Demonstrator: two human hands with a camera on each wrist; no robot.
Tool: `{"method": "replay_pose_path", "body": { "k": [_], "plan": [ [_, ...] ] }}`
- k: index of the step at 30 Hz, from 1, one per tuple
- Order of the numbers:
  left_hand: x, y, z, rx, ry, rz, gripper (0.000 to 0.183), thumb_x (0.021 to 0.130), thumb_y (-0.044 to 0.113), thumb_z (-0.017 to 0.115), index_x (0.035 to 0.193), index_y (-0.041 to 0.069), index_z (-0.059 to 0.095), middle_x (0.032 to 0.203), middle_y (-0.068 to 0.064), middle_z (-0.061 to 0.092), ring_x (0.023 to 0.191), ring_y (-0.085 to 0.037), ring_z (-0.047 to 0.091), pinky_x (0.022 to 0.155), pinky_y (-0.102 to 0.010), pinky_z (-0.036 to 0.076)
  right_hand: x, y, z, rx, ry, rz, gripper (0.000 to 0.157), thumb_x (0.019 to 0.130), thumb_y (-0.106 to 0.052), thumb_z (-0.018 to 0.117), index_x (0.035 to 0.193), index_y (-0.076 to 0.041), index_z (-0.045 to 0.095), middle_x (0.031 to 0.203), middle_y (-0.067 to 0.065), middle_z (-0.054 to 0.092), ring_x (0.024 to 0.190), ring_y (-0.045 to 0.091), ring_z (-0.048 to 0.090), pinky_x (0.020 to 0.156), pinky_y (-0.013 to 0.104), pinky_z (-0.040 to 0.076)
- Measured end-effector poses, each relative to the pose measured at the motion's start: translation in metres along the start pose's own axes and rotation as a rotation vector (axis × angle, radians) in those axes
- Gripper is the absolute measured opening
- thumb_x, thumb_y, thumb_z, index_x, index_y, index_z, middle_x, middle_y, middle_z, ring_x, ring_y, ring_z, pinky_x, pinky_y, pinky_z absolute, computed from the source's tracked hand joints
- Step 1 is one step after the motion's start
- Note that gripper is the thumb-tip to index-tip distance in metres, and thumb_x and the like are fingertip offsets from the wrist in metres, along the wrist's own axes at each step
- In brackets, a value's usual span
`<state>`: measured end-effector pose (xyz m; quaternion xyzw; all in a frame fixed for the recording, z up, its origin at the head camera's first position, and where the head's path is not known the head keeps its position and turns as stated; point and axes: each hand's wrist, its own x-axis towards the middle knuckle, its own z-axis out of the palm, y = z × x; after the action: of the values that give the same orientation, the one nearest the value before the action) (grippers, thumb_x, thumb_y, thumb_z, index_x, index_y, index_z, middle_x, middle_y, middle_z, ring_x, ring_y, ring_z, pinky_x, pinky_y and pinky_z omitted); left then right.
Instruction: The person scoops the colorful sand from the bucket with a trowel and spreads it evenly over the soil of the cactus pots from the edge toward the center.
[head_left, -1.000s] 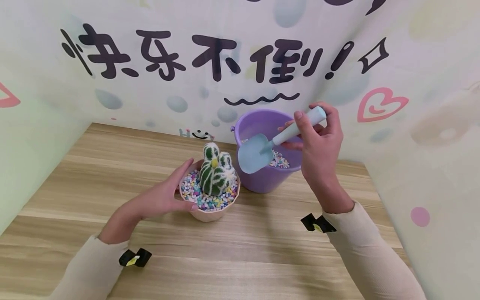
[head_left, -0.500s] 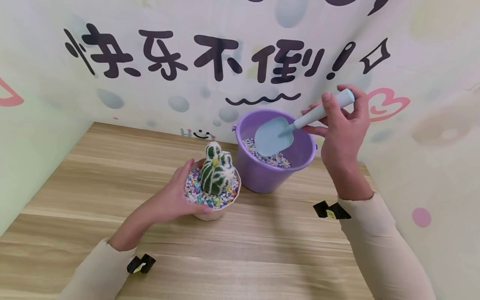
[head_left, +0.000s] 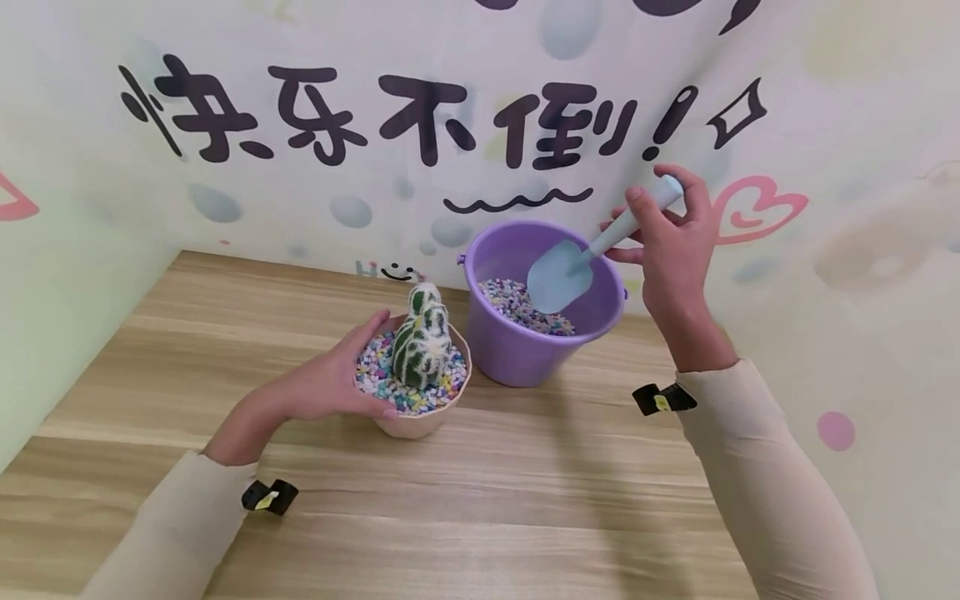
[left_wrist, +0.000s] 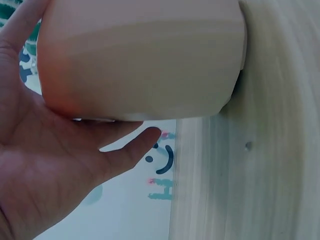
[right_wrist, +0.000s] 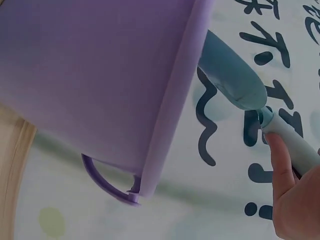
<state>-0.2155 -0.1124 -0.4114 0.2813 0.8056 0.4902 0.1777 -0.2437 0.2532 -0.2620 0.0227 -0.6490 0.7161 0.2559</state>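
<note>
Cactus pot (head_left: pixel 407 426), head view: left of bucket (head_left: pixel 517 358); our left hand (head_left: pixel 322 382) clasps it, likely for steadiness; our right hand (head_left: pixel 680 260) pinches scoop (head_left: pixel 558 277) over bucket, perhaps containing spills. Left wrist: fingers (left_wrist: pixel 141 147) apart, round pot. Right wrist: blade (right_wrist: pixel 234 72) end behind bucket rim (right_wrist: pixel 175 100).

In the head view, a wood-grain tabletop (head_left: pixel 480 517) lies at six o'clock, a printed backdrop (head_left: pixel 480 50) at twelve, Chinese lettering (head_left: pixel 427 125) toward eleven, a heart outline (head_left: pixel 761 208) past two.

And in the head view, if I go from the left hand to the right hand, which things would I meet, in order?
Left hand → cactus → bucket → right hand.
</note>
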Motion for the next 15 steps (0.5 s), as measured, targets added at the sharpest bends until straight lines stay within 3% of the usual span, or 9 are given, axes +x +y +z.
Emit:
{"method": "replay_pose_path", "body": {
  "k": [6,15],
  "plan": [
    [-0.001,0.000,-0.004,0.005,-0.014,-0.003,0.127,0.070,0.032,0.088,0.156,0.010,-0.003,0.162,-0.012,0.011,0.144,-0.034,0.021,0.115,-0.056,0.023,0.010,0.003,-0.001,-0.061,-0.019,0.030,0.046,0.086,-0.015,0.075,0.128,-0.016,0.057,0.084,0.014,0.068,0.069,0.023,0.072,0.053,0.036,0.057],
    [-0.019,0.015,0.012,0.047,0.137,-0.087,0.123,0.076,0.037,0.083,0.156,0.013,-0.008,0.162,-0.017,-0.001,0.144,-0.044,0.013,0.112,-0.065,0.020,0.019,0.008,-0.001,-0.110,-0.030,0.083,0.052,0.085,-0.015,0.075,0.133,-0.016,0.054,0.086,0.012,0.069,0.068,0.022,0.071,0.053,0.035,0.057]
  ]
}}
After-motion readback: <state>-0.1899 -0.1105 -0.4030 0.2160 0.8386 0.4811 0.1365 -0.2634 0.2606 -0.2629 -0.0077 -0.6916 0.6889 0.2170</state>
